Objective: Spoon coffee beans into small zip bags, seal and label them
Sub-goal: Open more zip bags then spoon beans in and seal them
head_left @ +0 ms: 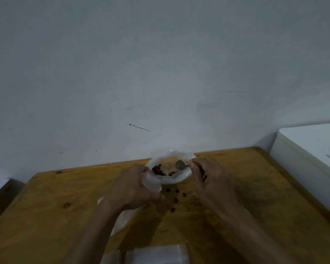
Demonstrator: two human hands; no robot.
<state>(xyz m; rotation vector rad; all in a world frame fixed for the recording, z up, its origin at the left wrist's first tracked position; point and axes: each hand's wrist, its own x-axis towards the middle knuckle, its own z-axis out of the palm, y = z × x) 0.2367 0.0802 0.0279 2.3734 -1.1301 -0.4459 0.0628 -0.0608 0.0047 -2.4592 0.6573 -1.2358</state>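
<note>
A clear plastic bag (176, 179) of dark coffee beans (158, 170) lies open-mouthed near the far edge of the wooden table (51, 212). My left hand (135, 189) grips the bag's left edge, holding the mouth open. My right hand (210, 180) pinches the handle of a small metal spoon (180, 165), whose bowl sits inside the bag above the beans. Several loose beans (176, 195) lie on the wood between my hands.
Empty small zip bags (156, 254) lie at the table's near edge, and another clear bag (122, 218) shows under my left forearm. A white box-like surface (309, 147) stands beyond the table's right edge. A pale wall rises directly behind the table.
</note>
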